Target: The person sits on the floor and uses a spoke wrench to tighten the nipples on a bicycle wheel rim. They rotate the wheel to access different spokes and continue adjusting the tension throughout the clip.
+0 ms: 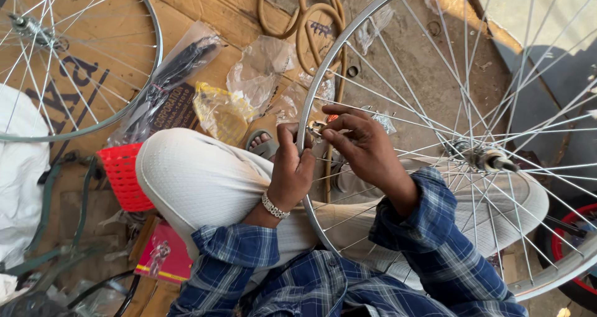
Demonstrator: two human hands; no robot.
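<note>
The wheel rim (306,115) stood upright between both hands. The left hand (291,171) gripped it; the right hand (367,149), inside among the spokes, pinched a small metal piece (317,128) against it.

Spokes (435,115) crowd right hand (367,149); knee (199,174) blocks left.
</note>
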